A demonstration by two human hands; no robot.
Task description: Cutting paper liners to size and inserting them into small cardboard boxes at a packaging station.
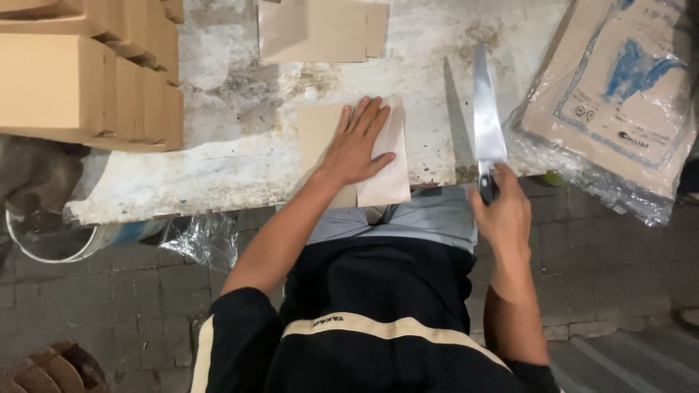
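Left hand (358,145) lies flat, fingers spread, pinning the tan cardboard sheet (386,175) at the near edge of the stained tabletop (240,131) so it can't slide, while right hand (504,215) has fingers wrapped tight round the big knife (486,120), blade pointing away, just beside it.

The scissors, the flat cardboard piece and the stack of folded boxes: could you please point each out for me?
scissors (486,116), head view, on the long blade.
flat cardboard piece (389,171), head view, right of the fingers.
stack of folded boxes (51,84), head view, on its front face.
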